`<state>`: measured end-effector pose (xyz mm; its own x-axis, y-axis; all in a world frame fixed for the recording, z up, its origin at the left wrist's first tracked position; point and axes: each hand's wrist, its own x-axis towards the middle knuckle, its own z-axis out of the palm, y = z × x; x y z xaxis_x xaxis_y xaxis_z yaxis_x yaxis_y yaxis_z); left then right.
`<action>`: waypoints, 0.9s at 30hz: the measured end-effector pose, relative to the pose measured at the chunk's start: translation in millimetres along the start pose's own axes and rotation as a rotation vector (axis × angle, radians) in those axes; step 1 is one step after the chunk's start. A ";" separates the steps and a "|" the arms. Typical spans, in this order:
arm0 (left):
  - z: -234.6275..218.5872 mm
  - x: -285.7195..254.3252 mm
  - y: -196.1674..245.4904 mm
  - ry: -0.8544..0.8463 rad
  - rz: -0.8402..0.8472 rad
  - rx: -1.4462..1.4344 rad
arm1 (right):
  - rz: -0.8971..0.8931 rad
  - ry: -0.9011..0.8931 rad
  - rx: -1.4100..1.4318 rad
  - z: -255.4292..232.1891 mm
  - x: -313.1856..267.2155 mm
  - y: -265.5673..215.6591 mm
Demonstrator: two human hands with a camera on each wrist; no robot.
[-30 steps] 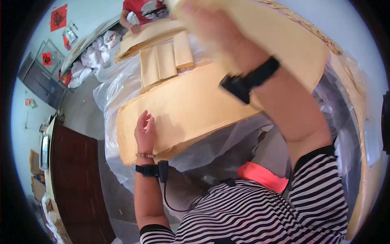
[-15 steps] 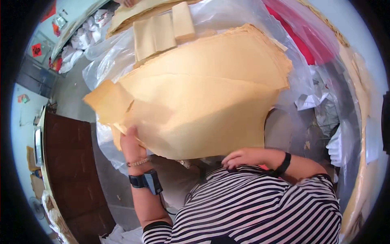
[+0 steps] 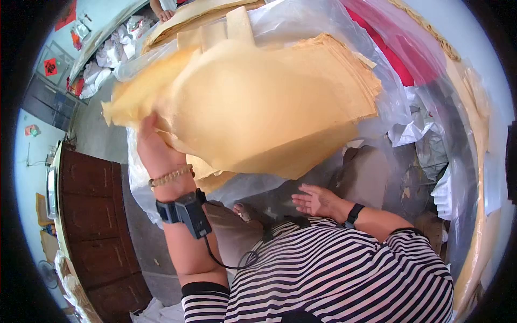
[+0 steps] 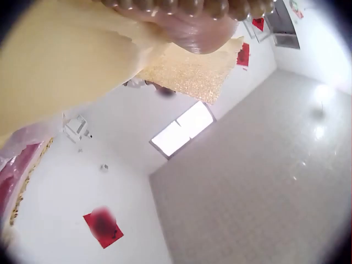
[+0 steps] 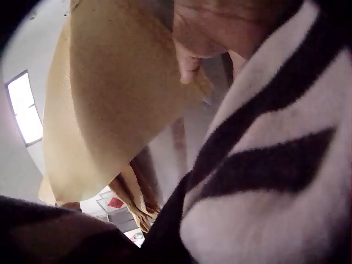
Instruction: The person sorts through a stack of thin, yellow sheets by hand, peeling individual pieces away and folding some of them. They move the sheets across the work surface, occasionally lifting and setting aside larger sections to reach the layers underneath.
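A large thin tan sheet is lifted and bowed above a stack of similar sheets. The left hand pinches its left part; a yellowish flap hangs beyond the fingertips, which are blurred. In the left wrist view the sheet spreads out from beside the palm. The right hand is held palm up near the striped shirt, fingers loosely extended, touching no sheet in the head view. From the right wrist, the raised sheet shows beyond the right hand.
Folded tan pieces lie behind the sheet. Another person's hand rests by a further stack at the back. Clear plastic covers the table. A brown cabinet stands at left, white bags at right.
The right arm has come down from the upper right to the body, and its hand has turned palm up. The left hand has taken hold of the sheet and raised it up and away.
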<state>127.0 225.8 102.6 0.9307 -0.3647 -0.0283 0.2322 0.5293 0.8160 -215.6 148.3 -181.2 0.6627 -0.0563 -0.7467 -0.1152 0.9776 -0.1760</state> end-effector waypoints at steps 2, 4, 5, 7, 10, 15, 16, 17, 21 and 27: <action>-28.1 17.3 -23.4 0.069 0.041 -0.010 | -0.216 -0.047 -0.022 -11.5 17.9 -2.3; -64.6 33.7 -36.9 0.150 0.003 0.068 | -0.331 -0.072 -0.030 -12.4 25.8 -10.4; -89.7 38.1 -38.5 0.194 -0.060 0.150 | -0.341 -0.067 -0.024 -10.2 26.8 -18.4; -117.0 41.1 -41.7 0.228 -0.162 0.184 | -0.360 -0.044 -0.054 -6.9 22.0 -21.6; -176.9 71.2 -58.4 0.252 -0.182 0.160 | -0.406 -0.023 -0.171 2.1 2.2 -17.7; -183.4 55.0 -32.8 0.241 -0.153 0.151 | -0.787 0.090 -0.547 40.9 -67.5 -50.3; -185.1 51.5 -24.4 0.216 -0.179 0.068 | -0.868 0.086 -0.479 54.5 -86.8 -64.0; -192.2 47.1 -18.7 0.213 -0.199 0.090 | -0.946 0.122 -0.460 65.0 -104.6 -76.7; -216.2 32.6 -8.8 0.189 -0.287 0.085 | -1.297 0.039 -0.575 106.6 -172.6 -101.4; -236.0 25.5 -15.7 0.173 -0.308 -0.201 | -1.411 0.040 -0.711 143.8 -178.2 -156.3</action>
<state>213.8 388.9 -47.2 0.8389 -0.4045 -0.3641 0.5421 0.5609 0.6257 -209.3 34.6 71.6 0.5145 -0.8176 0.2583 0.2356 -0.1548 -0.9594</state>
